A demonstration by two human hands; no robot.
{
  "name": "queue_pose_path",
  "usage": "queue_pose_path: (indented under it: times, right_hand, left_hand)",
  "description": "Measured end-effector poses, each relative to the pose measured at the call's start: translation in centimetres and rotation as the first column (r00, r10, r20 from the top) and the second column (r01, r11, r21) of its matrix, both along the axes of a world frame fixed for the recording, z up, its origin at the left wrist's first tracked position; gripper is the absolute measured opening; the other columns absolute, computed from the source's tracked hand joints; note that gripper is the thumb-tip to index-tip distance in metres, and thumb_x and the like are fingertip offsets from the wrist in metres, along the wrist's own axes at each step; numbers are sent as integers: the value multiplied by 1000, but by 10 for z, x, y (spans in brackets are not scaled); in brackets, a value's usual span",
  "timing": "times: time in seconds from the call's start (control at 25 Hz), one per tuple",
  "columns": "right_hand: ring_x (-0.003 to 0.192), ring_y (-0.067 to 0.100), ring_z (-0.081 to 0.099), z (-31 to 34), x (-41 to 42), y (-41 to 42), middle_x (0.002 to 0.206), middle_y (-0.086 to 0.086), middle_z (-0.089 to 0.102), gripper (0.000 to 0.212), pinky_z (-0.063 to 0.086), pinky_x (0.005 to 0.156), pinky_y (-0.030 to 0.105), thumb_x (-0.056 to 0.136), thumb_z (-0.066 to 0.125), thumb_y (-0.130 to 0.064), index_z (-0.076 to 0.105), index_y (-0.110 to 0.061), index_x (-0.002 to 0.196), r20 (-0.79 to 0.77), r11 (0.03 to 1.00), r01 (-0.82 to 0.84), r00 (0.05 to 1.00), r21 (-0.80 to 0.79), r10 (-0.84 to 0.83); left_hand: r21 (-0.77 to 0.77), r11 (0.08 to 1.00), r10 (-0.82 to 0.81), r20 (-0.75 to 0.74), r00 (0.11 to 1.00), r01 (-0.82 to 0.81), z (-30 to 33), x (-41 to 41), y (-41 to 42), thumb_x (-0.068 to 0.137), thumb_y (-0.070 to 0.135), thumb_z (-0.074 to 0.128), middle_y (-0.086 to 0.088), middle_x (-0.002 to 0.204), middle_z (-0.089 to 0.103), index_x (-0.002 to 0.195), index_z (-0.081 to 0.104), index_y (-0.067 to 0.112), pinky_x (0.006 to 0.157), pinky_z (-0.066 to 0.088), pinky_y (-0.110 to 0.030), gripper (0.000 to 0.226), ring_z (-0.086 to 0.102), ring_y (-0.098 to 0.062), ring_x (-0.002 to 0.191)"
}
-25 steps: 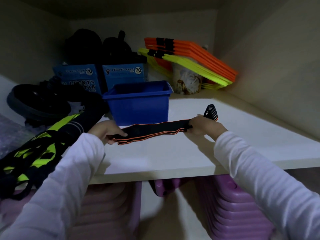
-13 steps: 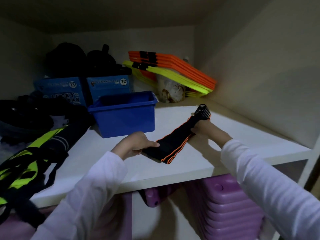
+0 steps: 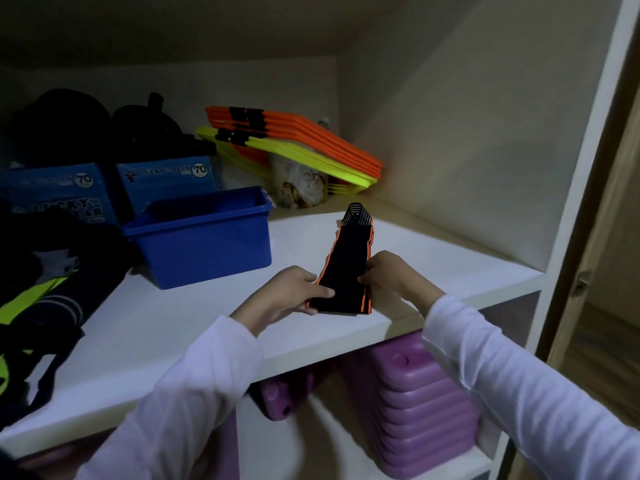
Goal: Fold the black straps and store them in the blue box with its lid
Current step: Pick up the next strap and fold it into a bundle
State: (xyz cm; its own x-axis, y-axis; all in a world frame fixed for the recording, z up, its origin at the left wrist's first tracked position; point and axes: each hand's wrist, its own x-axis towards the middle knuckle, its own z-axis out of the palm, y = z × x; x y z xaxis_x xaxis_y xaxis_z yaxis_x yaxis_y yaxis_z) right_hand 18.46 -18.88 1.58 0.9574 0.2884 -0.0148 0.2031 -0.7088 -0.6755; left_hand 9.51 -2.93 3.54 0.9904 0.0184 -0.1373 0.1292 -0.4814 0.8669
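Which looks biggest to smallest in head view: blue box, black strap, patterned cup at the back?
1. blue box: largest by far.
2. black strap, held in left hand and right hand.
3. patterned cup: partly hidden and farther away, so its ranking against the strap is unsure.

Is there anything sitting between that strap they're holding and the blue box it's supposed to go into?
Nothing visible does. Both the left hand and the right hand grip the black strap, and only bare white shelf lies between it and the blue box, which stands open with no lid on it.
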Motion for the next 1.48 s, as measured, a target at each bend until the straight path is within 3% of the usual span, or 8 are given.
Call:
queue_pose_path:
  times: [0.08, 0.2, 0.28, 0.64, 0.8, 0.96, 1.16, 1.48]
  right_hand:
    - [74, 22, 51, -2, 0, -6, 74, 9, 56, 14, 36, 54, 24, 86, 58, -9, 64, 3, 80, -5, 998, 40, 999, 45, -40]
    - [56, 17, 46, -3, 1, -10, 57, 5, 47, 35, 34, 51, 24, 86, 57, -7, 46, -6, 53, -32, 990, 93, 995, 108, -90]
    - [64, 21, 50, -3, 1, -10, 64, 10, 52, 22, 38, 61, 26, 86, 58, -9, 58, 0, 66, -33, 990, 84, 996, 118, -81]
    - [104, 28, 60, -13, -2, -19, 100, 13, 63, 39, 45, 89, 33, 85, 62, -13, 58, -10, 123, 56, 996, -22, 998, 85, 17]
    - [91, 25, 61, -23, -8, -22, 91, 4, 55, 31, 47, 81, 26, 85, 55, -1, 64, -15, 112, 173, 985, -135, 978, 104, 116]
    - [98, 28, 65, -26, -24, -27, 107, 16, 64, 24, 47, 85, 24, 70, 64, 6, 74, -4, 90, 586, 961, -237, 763, -139, 273]
    - [98, 15, 58, -14, -44, -39, 114, 0, 64, 33, 46, 88, 29, 86, 62, -36, 65, -18, 114, 341, 929, -329, 865, -170, 369]
    - [81, 22, 59, -16, -53, -36, 96, 9, 70, 36, 41, 70, 30, 88, 57, -31, 57, -19, 123, 440, 910, -240, 815, -337, 377]
  left_hand:
    - [-79, 991, -112, -27, 993, 110, 0, -7, 0, 82, 1, 66, 4, 85, 59, 124, 55, 16, 67, 54, -11, 46, 60, -8, 72]
    - [265, 954, -156, 44, 987, 139, -3, -6, 4, 77, 8, 72, 2, 100, 51, 134, 51, 17, 61, 46, -4, 61, 57, -8, 84]
    - [422, 897, -196, 113, 974, 131, -5, -4, 2, 77, 18, 74, 3, 103, 49, 131, 55, 20, 61, 40, -4, 57, 53, -10, 90]
    - [244, 945, -229, 13, 973, 219, -6, 6, 1, 81, 24, 70, 7, 86, 68, 129, 56, 10, 68, 51, -5, 52, 65, 1, 71]
    - [271, 938, -238, 44, 970, 218, -7, 5, 0, 82, 22, 69, 9, 77, 58, 129, 56, 9, 52, 40, 1, 50, 59, 8, 52]
    - [408, 883, -289, 83, 954, 232, -11, 6, 9, 77, 26, 74, 8, 98, 41, 128, 58, 16, 65, 36, 5, 54, 49, -1, 85]
    - [461, 842, -351, 72, 934, 281, -10, 17, 15, 72, 30, 77, 18, 133, 43, 124, 62, 19, 107, 34, -23, 55, 44, -7, 125]
    - [523, 827, -336, 165, 927, 207, -16, 14, 13, 79, 25, 70, 7, 94, 66, 116, 66, 18, 73, 44, -17, 38, 62, -8, 85]
